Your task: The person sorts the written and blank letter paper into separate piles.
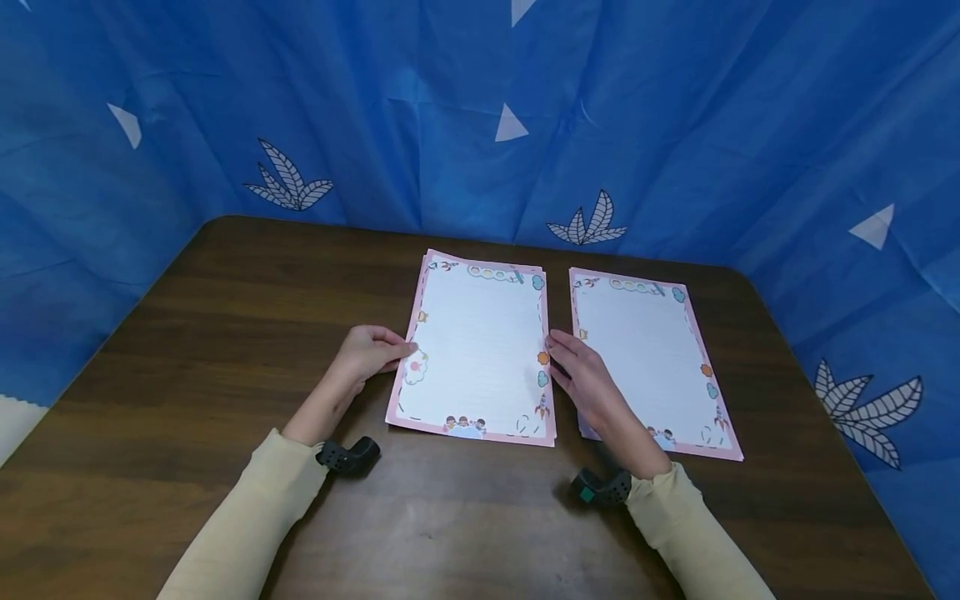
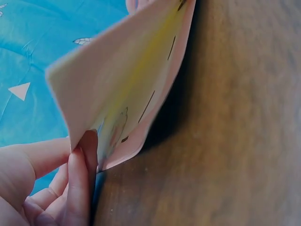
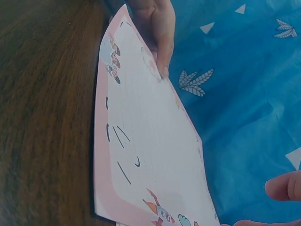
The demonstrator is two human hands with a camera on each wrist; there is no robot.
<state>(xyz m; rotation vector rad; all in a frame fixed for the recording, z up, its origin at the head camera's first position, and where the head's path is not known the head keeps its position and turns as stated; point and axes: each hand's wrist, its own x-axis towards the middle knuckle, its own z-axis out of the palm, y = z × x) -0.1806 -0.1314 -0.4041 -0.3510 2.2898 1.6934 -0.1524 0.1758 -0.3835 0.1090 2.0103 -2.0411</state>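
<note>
- left hand [image 1: 363, 354] pinches pink-bordered papers [image 1: 480, 354] by their left edge;
- these papers are between both hands, over the table [image 1: 225, 317];
- right hand [image 1: 587, 377] meets the papers' right edge, fingers extended, thumb apart;
- second pile [image 1: 637, 342] lies just right of the papers

Through the right wrist view I am watching the left hand [image 3: 155, 23] pinching the edge of a pink-bordered paper [image 3: 150, 117], which is spreading out below that grip. Down and to the right of the grip, my right hand [image 3: 286, 188] is showing only a few fingers, one hanging apart from the paper. Printed figures [image 3: 113, 63] are sitting left of the grip, and a rocket [image 3: 164, 215] is lying well below it. A wooden table [image 3: 47, 117] is filling the far left, while blue cloth [image 3: 249, 127] is spreading to the grip's right.
</note>
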